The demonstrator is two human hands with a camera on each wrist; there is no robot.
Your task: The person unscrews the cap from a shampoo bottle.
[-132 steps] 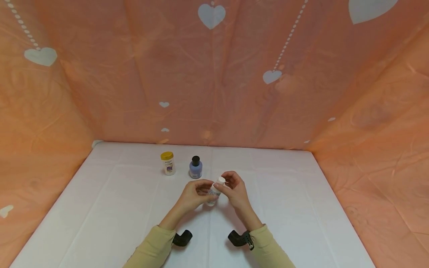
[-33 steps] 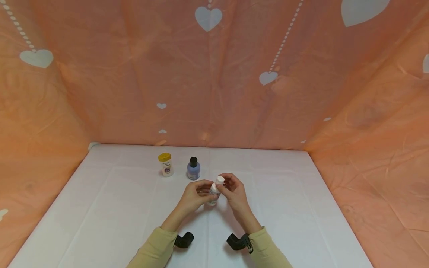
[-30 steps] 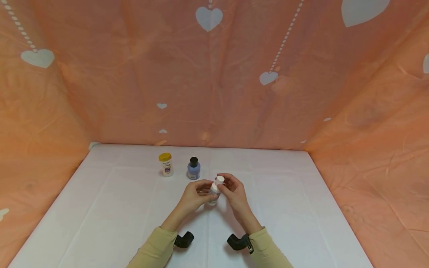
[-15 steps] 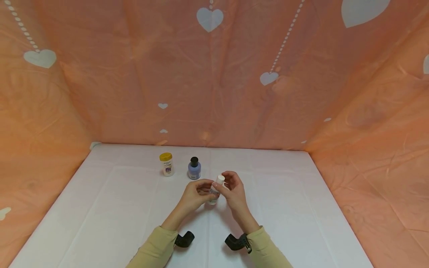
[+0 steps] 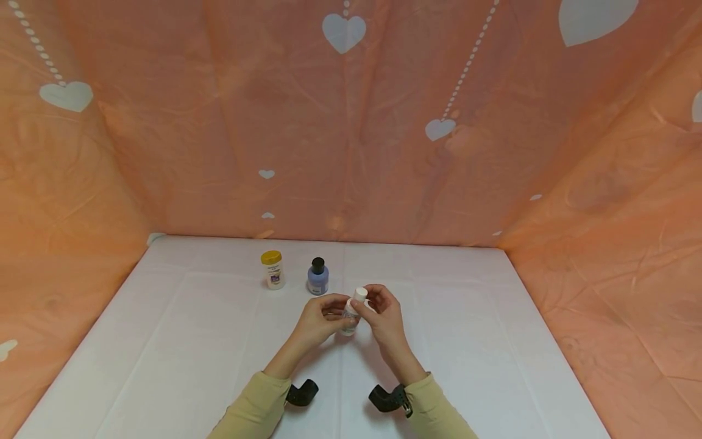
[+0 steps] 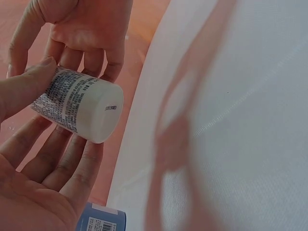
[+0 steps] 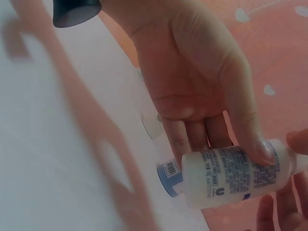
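Observation:
A small white bottle (image 5: 349, 313) with dense printed text is held up at a tilt above the table, its cap end toward the upper right. My left hand (image 5: 316, 322) grips its body, thumb across the label and fingers on the other side. At the white cap (image 5: 360, 294), my right hand (image 5: 387, 314) pinches with thumb and fingers. In the left wrist view the bottle's round base (image 6: 108, 113) faces the camera. The right wrist view shows the left thumb (image 7: 262, 151) pressed on the label, while the cap end is partly hidden by right-hand fingers.
Behind the hands stand a blue bottle with a black cap (image 5: 318, 279) and, left of it, a white jar with a yellow lid (image 5: 272, 271). A white cloth (image 5: 466, 341) covers the table. Orange curtains with pale hearts enclose the back and sides.
The right thumb and fingers have shifted slightly back and forth around the cap. The left hand keeps its grip, and the bottle stays in nearly the same place. The other containers have not moved.

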